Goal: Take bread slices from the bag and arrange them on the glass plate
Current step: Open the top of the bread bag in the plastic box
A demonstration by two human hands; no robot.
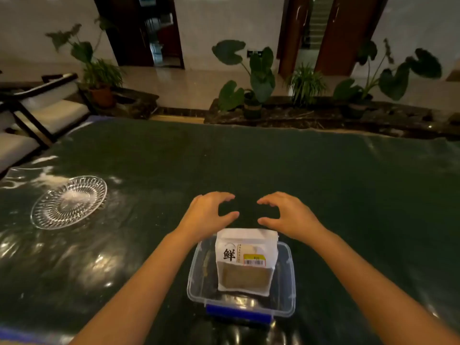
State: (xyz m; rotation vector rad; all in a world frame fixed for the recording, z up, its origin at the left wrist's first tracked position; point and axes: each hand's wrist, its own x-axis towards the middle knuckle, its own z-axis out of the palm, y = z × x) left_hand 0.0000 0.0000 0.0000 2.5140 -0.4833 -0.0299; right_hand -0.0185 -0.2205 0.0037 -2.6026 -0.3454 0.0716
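Observation:
A white bread bag (245, 260) with a black character, a yellow barcode label and a clear window showing brown bread stands inside a clear plastic box (286, 290) near the table's front edge. My left hand (207, 215) and my right hand (290, 215) hover just beyond the bag's top, fingers curved and apart, holding nothing. Both hands are apart from the bag. A ribbed glass plate (44, 207) lies on the table at the left, with nothing on it.
The dark green table (323, 183) has a glossy cover that reflects lights. The box has a blue clasp (239, 316) at its near side. Chairs (47, 113) stand beyond the table's far left corner, potted plants (256, 78) behind it.

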